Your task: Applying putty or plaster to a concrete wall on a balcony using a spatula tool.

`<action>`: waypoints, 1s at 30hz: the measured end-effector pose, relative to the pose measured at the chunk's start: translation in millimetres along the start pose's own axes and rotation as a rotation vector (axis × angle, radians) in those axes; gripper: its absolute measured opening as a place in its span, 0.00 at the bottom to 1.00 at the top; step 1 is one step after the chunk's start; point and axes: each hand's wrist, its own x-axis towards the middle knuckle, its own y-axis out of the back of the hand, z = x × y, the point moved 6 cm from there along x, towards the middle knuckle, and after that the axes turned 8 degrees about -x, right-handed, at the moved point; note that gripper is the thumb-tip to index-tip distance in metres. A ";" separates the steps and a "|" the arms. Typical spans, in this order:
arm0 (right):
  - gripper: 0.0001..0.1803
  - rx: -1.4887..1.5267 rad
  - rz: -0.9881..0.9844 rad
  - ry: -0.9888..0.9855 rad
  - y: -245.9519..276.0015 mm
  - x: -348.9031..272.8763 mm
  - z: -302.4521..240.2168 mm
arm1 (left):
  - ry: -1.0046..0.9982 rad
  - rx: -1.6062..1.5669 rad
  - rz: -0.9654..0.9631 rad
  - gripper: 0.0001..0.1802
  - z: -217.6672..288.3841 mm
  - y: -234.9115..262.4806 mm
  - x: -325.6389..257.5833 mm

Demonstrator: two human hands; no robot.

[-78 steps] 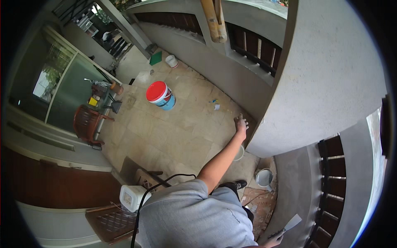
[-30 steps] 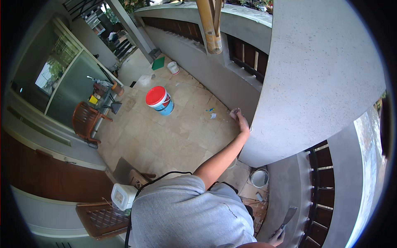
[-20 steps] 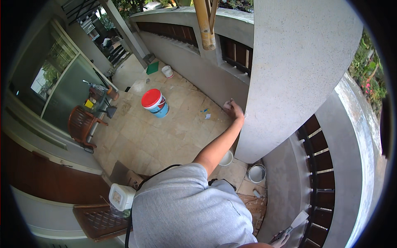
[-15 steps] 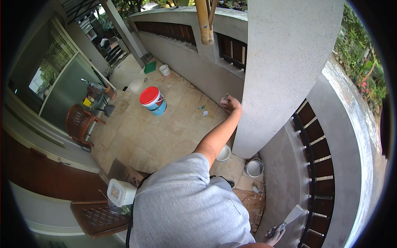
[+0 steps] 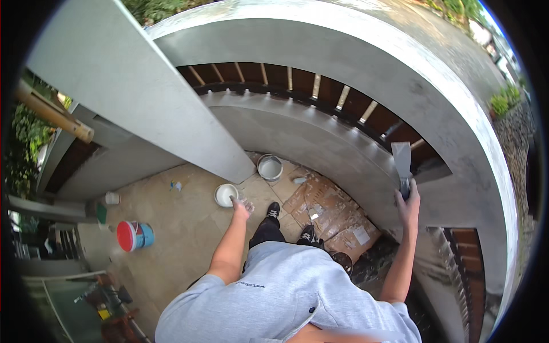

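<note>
My right hand (image 5: pixel 408 204) is closed round the dark handle of a putty knife (image 5: pixel 402 160), whose broad metal blade points up in front of the curved grey wall (image 5: pixel 354 154). My left hand (image 5: pixel 243 207) hangs beside a white tub (image 5: pixel 226 195) that stands on the tiles. Its fingers look pale with dust and partly apart, and I make out nothing in them. A grey-rimmed bucket (image 5: pixel 270 167) with pale grey contents sits at the foot of the square pillar (image 5: pixel 171 108).
Paste-spattered cardboard (image 5: pixel 329 211) covers the floor by my feet. A blue bucket (image 5: pixel 144 235) with a red lid stands farther left. Dark slats (image 5: pixel 331 100) fill the wall's opening. A bamboo pole (image 5: pixel 68 123) juts in at left, above a wooden chair (image 5: pixel 120 326).
My view has swung right, from the patio and pillar to the curved wall. My left hand has come away from the pillar and down near the tub. My right hand has raised the putty knife.
</note>
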 end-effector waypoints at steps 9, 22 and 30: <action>0.15 -0.601 0.291 0.336 134.5 44.6 -60.0 | 0.010 0.066 -0.107 0.52 -29.1 13.1 -4.3; 0.18 -0.601 0.335 0.382 132.9 85.9 -88.3 | 0.066 -0.106 -0.067 0.51 -68.3 20.8 -10.6; 0.19 -0.488 0.399 0.362 150.3 77.3 -67.4 | 0.073 -0.078 -0.098 0.52 -69.5 -16.0 -7.2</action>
